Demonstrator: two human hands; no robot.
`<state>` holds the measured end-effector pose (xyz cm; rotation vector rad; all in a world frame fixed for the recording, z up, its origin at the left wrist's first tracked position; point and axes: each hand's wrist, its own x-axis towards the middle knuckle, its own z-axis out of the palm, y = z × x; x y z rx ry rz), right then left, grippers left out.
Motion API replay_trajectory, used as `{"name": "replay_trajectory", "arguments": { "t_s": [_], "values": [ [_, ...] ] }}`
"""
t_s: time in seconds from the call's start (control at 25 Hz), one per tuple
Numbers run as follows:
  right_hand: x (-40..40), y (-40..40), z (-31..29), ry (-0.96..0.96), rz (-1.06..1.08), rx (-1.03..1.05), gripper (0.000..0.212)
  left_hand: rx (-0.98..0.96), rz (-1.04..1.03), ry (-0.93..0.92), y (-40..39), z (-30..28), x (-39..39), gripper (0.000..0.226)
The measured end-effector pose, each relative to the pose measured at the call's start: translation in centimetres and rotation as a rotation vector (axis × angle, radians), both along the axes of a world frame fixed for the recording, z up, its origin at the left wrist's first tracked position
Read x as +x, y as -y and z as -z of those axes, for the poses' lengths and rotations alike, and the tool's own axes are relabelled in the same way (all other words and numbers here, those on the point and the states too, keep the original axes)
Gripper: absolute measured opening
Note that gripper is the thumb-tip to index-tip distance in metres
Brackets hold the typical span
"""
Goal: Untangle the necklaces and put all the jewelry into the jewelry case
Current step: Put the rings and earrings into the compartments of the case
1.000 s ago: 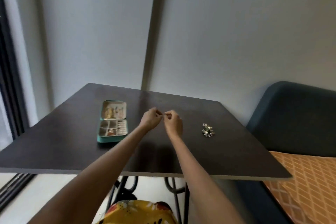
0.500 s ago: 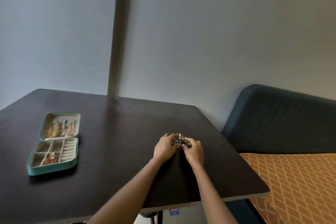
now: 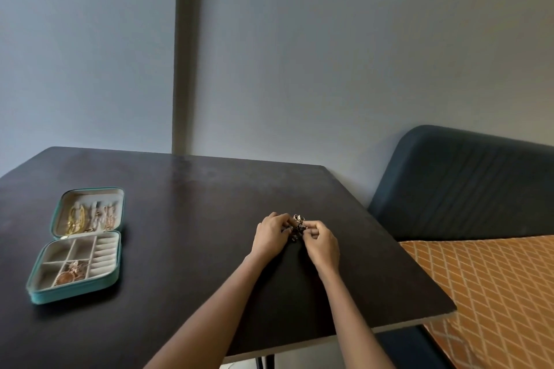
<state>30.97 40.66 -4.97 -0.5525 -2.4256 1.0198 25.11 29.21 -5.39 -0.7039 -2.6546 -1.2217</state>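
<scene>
A small tangled clump of jewelry (image 3: pixel 297 226), gold with dark stones, lies on the dark table (image 3: pixel 186 219) right of centre. My left hand (image 3: pixel 269 235) pinches its left side and my right hand (image 3: pixel 320 241) pinches its right side, fingers curled around it. Far to the left lies the open teal jewelry case (image 3: pixel 36 293). Gold chains hang in its lid (image 3: pixel 87 213), and one front compartment holds a gold piece (image 3: pixel 72 274).
The table's right edge (image 3: pixel 419 272) is close to my right hand. Beyond it stands a dark blue sofa back (image 3: pixel 467 183) with an orange patterned cushion (image 3: pixel 494 293). A grey wall rises behind the table.
Both hands moved right from the table's middle to the jewelry clump and took hold of it. The view turned right, so the case now sits at far left.
</scene>
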Motion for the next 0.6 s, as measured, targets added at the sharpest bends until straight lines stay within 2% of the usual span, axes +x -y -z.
{"name": "replay_trajectory", "arguments": {
  "t_s": [0.16, 0.36, 0.6],
  "values": [
    [0.5, 0.1, -0.2, -0.056, -0.004, -0.069, 0.02, -0.039, -0.016, -0.045, 1.2, 0.3, -0.3, 0.017],
    [0.5, 0.2, -0.1, -0.054, -0.076, -0.042, 0.021, -0.102, 0.018, -0.043, 1.8, 0.0, -0.6, 0.018],
    [0.0, 0.1, -0.1, -0.11, -0.013, -0.049, 0.022, 0.184, 0.034, 0.095, 2.3, -0.3, -0.4, 0.032]
  ]
}}
